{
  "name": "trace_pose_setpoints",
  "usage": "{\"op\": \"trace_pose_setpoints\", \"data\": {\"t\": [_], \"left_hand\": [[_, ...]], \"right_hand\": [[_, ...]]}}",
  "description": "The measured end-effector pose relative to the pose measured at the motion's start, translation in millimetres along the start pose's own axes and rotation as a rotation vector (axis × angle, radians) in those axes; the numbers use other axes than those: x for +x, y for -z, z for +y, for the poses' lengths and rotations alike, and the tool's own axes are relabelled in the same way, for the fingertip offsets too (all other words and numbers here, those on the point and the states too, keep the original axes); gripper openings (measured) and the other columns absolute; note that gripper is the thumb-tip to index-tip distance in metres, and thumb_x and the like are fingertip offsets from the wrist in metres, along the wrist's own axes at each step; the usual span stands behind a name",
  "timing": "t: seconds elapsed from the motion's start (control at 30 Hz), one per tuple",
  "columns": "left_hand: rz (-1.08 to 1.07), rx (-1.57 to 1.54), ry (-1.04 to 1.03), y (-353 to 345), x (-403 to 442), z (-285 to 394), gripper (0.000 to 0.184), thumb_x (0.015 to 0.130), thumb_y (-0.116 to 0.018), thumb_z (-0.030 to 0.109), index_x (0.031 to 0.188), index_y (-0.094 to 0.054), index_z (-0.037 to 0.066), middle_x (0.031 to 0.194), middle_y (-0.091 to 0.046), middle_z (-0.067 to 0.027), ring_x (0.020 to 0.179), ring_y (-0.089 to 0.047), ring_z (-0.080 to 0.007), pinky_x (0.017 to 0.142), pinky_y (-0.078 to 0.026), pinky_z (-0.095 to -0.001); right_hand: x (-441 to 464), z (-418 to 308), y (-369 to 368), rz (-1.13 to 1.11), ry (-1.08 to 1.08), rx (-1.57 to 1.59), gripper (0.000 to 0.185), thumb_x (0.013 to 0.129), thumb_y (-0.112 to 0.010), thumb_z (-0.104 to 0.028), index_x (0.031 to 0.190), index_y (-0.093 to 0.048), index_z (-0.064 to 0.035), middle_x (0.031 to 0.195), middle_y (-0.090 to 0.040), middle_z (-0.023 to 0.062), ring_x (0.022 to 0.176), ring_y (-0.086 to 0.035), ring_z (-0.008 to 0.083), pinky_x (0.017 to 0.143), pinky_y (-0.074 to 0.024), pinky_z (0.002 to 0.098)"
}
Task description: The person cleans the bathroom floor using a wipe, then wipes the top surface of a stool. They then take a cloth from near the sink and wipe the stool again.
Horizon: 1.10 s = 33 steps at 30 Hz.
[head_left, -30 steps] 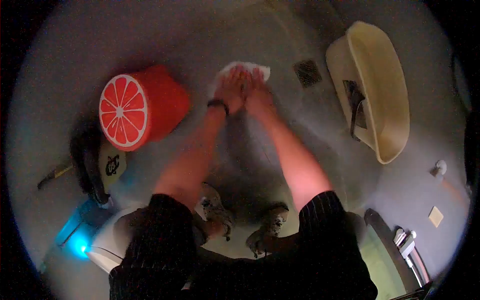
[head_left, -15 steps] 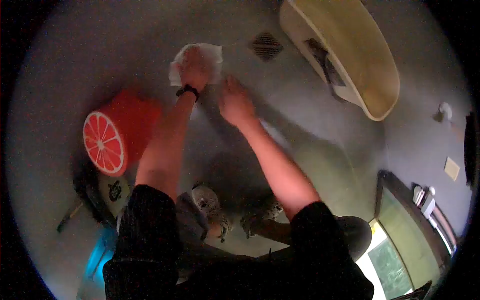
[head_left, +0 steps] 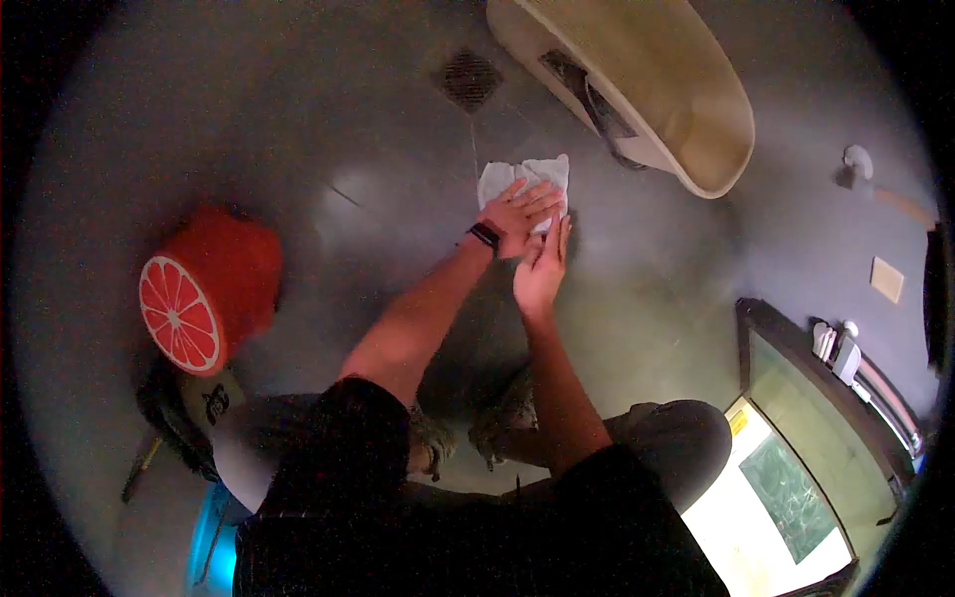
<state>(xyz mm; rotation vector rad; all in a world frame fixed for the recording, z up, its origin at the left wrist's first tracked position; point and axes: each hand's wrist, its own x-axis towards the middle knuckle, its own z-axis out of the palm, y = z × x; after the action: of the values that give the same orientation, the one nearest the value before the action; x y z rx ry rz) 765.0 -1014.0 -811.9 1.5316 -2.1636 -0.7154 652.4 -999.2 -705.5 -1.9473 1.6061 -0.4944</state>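
A crumpled white cloth (head_left: 497,180) lies on the grey floor (head_left: 398,149). My left hand (head_left: 515,218), with a dark band at the wrist, rests flat on the cloth, its fingers spread and pointing up and right. My right hand (head_left: 542,264) is at the cloth's lower edge, close beside the left one, its fingers extended upward. Whether its fingertips touch the cloth is hard to tell.
A red citrus-patterned stool (head_left: 229,269) stands at left. At the upper right is a beige tub (head_left: 637,70), near a floor drain (head_left: 470,82). A dark-framed doorway (head_left: 796,358) and a wall plate (head_left: 886,280) are at right. A blue glowing object (head_left: 214,547) sits lower left.
The view has shifted to the right. My left hand and the cloth have moved right and nearer to me. My right hand, apart from the cloth half a second ago, is now beside the left hand.
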Motion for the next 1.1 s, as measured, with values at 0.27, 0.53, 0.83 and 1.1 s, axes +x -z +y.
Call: {"op": "trace_pose_setpoints", "data": {"t": [0.27,0.53,0.83,1.1], "left_hand": [[0.232,0.365,0.757,177,-120,-179,0.075,0.097,-0.051,0.054,0.156,-0.035,0.011,0.164,-0.030,-0.0134,0.153,-0.024,-0.0341,0.121,-0.014,-0.0602],[0.134,0.229,0.495,78,-53,-59,0.085,0.096,-0.052,0.056,0.160,-0.024,0.008,0.167,-0.020,-0.0162,0.156,-0.014,-0.0350,0.123,-0.007,-0.0614],[-0.015,0.095,-0.244,25,100,-36,0.064,0.095,-0.058,0.051,0.153,-0.044,0.028,0.165,-0.031,0.0036,0.153,-0.026,-0.0180,0.125,-0.014,-0.0539],[-0.301,0.538,0.017,148,82,-132,0.056,0.096,-0.058,0.032,0.150,-0.046,0.033,0.165,-0.032,0.0013,0.154,-0.022,-0.0265,0.121,-0.020,-0.0607]], "right_hand": [[6,20,7,-0.415,-0.065,-0.453,0.092,0.093,-0.069,-0.029,0.159,-0.014,0.0030,0.163,-0.010,0.0341,0.151,-0.013,0.0516,0.123,-0.0213,0.0499],[-9,48,-22,-0.447,-0.083,-0.600,0.136,0.064,-0.092,-0.041,0.159,-0.006,0.0023,0.165,-0.004,0.0314,0.152,-0.009,0.0519,0.118,-0.0290,0.0599],[12,1,10,-0.676,-0.264,-0.561,0.138,0.062,-0.093,-0.040,0.160,-0.004,0.0007,0.166,0.006,0.0283,0.154,-0.002,0.0468,0.116,-0.0337,0.0607],[8,14,1,-0.596,-0.263,-0.536,0.145,0.060,-0.095,-0.042,0.160,0.002,-0.0002,0.166,0.007,0.0277,0.154,0.000,0.0464,0.117,-0.0323,0.0598]]}}
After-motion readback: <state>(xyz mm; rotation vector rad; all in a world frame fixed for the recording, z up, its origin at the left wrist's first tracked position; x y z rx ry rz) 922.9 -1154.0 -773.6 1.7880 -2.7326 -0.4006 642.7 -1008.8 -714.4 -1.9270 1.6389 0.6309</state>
